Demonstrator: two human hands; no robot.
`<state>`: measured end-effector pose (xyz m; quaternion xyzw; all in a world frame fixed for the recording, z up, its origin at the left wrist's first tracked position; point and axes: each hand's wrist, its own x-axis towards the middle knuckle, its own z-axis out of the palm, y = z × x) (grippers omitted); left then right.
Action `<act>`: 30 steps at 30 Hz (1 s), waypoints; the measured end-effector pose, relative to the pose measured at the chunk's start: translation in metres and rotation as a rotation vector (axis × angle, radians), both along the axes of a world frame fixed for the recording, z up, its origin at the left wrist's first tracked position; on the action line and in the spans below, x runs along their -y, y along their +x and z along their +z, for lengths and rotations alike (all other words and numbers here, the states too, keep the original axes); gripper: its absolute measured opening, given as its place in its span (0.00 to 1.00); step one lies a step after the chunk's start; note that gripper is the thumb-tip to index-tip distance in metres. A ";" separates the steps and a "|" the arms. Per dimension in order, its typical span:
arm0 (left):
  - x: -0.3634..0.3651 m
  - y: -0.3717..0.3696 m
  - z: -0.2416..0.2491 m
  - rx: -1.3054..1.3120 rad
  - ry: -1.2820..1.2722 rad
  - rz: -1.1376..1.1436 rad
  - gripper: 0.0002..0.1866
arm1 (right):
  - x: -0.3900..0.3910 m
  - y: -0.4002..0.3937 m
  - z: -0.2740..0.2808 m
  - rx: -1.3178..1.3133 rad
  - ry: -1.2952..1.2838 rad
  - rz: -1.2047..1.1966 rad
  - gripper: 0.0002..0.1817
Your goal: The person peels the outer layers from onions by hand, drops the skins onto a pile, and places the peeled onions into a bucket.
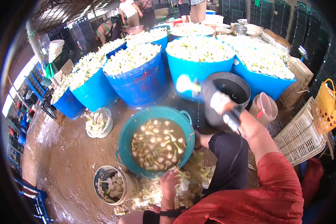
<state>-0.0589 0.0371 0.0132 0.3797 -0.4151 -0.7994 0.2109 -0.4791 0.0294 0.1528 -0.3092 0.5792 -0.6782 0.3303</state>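
My right hand (pixel 217 100) is stretched out over the black bucket (pixel 246 83), its fingers smeared by motion. Just beyond the fingers is a bright, blurred white thing (pixel 186 83), with drips below it. My left hand (pixel 170 182) has curled fingers and hangs low by the teal basin's near rim, beside pale, leafy garlic peelings (pixel 183 181); what it holds I cannot tell. White garlic bulbs (pixel 156 140) with green stems float in brownish water in the teal basin (pixel 125 138). A dirty white pail (pixel 132 186) at the lower left contains peeled bulbs (pixel 115 186).
Large blue tubs (pixel 138 87) heaped with garlic stand beyond the basin. A small white bowl (pixel 110 128) of garlic is left of it. A pinkish bucket (pixel 265 108), plastic crates (pixel 300 134) and a yellow basket (pixel 326 108) are on the right. Several people (pixel 130 11) stand at the back.
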 end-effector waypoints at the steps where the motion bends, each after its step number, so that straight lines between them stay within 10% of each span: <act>1: -0.001 0.000 0.003 -0.018 0.001 -0.002 0.22 | 0.015 -0.025 0.034 0.250 -0.244 -0.132 0.09; 5: 0.002 -0.001 -0.001 -0.069 0.061 0.020 0.19 | 0.034 -0.038 0.061 0.396 -0.385 -0.201 0.10; 12: -0.001 -0.006 0.002 0.096 -0.080 -0.084 0.17 | 0.049 0.054 -0.090 0.119 0.406 0.187 0.10; 16: 0.004 -0.006 -0.003 0.263 -0.362 -0.189 0.13 | 0.076 0.045 -0.192 0.068 0.480 0.631 0.12; 17: 0.005 -0.005 -0.006 0.307 -0.424 -0.214 0.14 | 0.104 0.015 -0.249 0.189 -0.087 1.238 0.14; 18: 0.006 -0.002 -0.013 0.303 -0.408 -0.242 0.13 | 0.120 -0.006 -0.315 0.377 0.232 1.103 0.15; 19: 0.003 -0.002 -0.007 0.284 -0.326 -0.190 0.13 | 0.088 0.040 -0.248 0.303 0.230 0.728 0.13; 20: 0.003 -0.002 0.004 0.277 -0.243 -0.170 0.13 | 0.082 0.076 -0.190 -0.300 0.466 0.660 0.11; 21: 0.004 0.000 0.001 0.275 -0.204 -0.177 0.13 | 0.101 0.048 -0.270 -0.555 0.053 0.669 0.08; 22: 0.005 0.003 -0.004 0.291 -0.187 -0.164 0.13 | 0.104 0.089 -0.224 -0.204 0.688 0.462 0.08; 24: 0.008 0.006 -0.016 0.198 -0.134 -0.106 0.16 | 0.118 0.096 -0.239 -0.963 0.639 0.796 0.11; 28: 0.022 0.014 -0.019 0.309 -0.166 -0.029 0.17 | 0.158 0.124 -0.250 -1.318 0.638 0.907 0.18; 30: 0.028 0.019 -0.020 0.284 -0.134 -0.004 0.18 | 0.179 0.133 -0.273 -1.164 0.766 0.463 0.25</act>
